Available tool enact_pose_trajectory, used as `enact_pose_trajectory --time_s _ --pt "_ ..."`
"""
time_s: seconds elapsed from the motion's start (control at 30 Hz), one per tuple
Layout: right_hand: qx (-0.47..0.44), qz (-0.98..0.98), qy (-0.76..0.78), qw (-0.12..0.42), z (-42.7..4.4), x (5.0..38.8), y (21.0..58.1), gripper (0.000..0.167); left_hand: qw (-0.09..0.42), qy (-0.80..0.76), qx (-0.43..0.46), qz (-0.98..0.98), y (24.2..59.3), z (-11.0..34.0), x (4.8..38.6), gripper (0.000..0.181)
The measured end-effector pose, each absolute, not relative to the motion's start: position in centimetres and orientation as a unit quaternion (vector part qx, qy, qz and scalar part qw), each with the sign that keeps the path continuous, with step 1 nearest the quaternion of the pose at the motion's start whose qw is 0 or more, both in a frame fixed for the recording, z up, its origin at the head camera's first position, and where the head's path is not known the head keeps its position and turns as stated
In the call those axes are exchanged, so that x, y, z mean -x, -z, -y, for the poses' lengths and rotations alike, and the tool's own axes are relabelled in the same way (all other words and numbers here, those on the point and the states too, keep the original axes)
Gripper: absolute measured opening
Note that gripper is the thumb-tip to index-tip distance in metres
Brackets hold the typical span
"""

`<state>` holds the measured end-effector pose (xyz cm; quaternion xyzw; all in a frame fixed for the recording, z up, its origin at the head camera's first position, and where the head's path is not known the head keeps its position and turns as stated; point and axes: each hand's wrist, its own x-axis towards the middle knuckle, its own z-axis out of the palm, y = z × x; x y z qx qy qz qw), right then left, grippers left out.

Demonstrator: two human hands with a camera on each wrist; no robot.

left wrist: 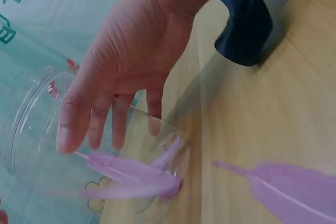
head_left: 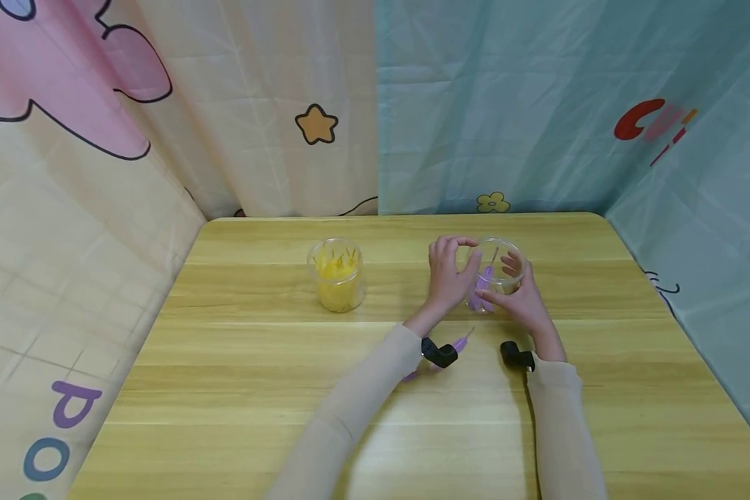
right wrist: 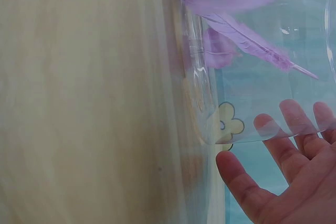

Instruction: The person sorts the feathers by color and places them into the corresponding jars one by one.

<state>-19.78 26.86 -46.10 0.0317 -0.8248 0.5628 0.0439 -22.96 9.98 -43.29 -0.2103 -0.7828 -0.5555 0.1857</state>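
Note:
A clear jar holding several purple feathers stands upright at the right of the table. My right hand grips it, thumb across the front and fingers round the far right side. In the right wrist view, fingertips lie along the clear wall. My left hand is at the jar's left side near the rim, its fingers loosely extended; whether it touches the jar cannot be told. Inside the jar, the feathers lean at different angles. Another purple feather lies outside on the tabletop, partly beneath my left wrist in the head view.
A second clear jar, filled with yellow feathers, stands left of my hands on the wooden table. Printed curtains hang behind the table and at both sides. Black wrist cameras sit on both wrists.

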Motion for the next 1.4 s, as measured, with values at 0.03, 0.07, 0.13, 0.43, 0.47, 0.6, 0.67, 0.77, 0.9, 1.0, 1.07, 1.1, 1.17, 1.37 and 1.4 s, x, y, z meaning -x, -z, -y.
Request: enact_pose_trajectory --time_s 0.03,0.07,0.13,0.43,0.47,0.6,0.67,0.77,0.9,1.0,1.07,1.1,1.17,1.37,1.4 --pt "-0.032 0.825 -0.562 0.044 -26.9 19.8 46.1 0.101 0.185 0.552 0.206 0.787 43.4 -9.7 22.8 0.020" --pt "-0.034 0.825 -0.563 0.044 -26.8 19.8 46.0 0.101 0.185 0.547 0.203 0.791 43.5 -9.4 22.7 0.021" --pt "-0.034 0.824 -0.564 0.041 -26.4 19.4 45.2 0.100 0.181 0.533 0.197 0.803 43.7 -8.6 22.4 0.020" --pt "-0.037 0.829 -0.556 0.046 -26.8 19.8 45.7 0.102 0.086 0.354 0.206 0.908 45.8 -6.3 20.7 0.028" --pt "-0.036 0.831 -0.554 0.047 -26.9 19.9 45.9 0.102 0.073 0.329 0.211 0.917 46.0 -6.2 20.5 0.028" --pt "-0.037 0.831 -0.554 0.049 -27.0 19.8 46.0 0.101 0.031 0.259 0.235 0.936 46.4 -6.1 19.4 0.036" --pt "-0.036 0.830 -0.555 0.050 -27.0 19.8 45.9 0.101 0.013 0.241 0.246 0.939 46.5 -6.3 19.0 0.038" --pt "-0.035 0.828 -0.557 0.052 -26.9 19.7 45.9 0.102 -0.005 0.215 0.256 0.942 46.6 -6.6 18.6 0.040" --pt "-0.038 0.822 -0.565 0.054 -26.8 19.7 45.9 0.102 -0.011 0.171 0.260 0.950 46.9 -7.1 18.3 0.041" --pt "-0.041 0.818 -0.571 0.054 -26.8 19.7 46.0 0.102 -0.009 0.137 0.264 0.955 47.1 -7.5 18.1 0.039" --pt "-0.041 0.818 -0.571 0.054 -26.8 19.7 46.0 0.102 -0.004 0.118 0.267 0.956 47.1 -7.6 18.0 0.036" --pt "-0.039 0.820 -0.569 0.054 -26.8 19.7 46.1 0.102 -0.002 0.112 0.269 0.957 47.2 -7.7 18.0 0.035" --pt "-0.036 0.823 -0.564 0.054 -26.9 19.7 46.2 0.102 0.003 0.108 0.268 0.957 47.2 -7.7 17.9 0.033" --pt "-0.035 0.826 -0.561 0.052 -26.9 19.7 46.3 0.102 0.009 0.110 0.262 0.959 47.4 -7.8 17.8 0.031" --pt "-0.035 0.825 -0.561 0.052 -26.9 19.7 46.3 0.102 0.008 0.110 0.262 0.959 47.4 -7.8 17.8 0.031"
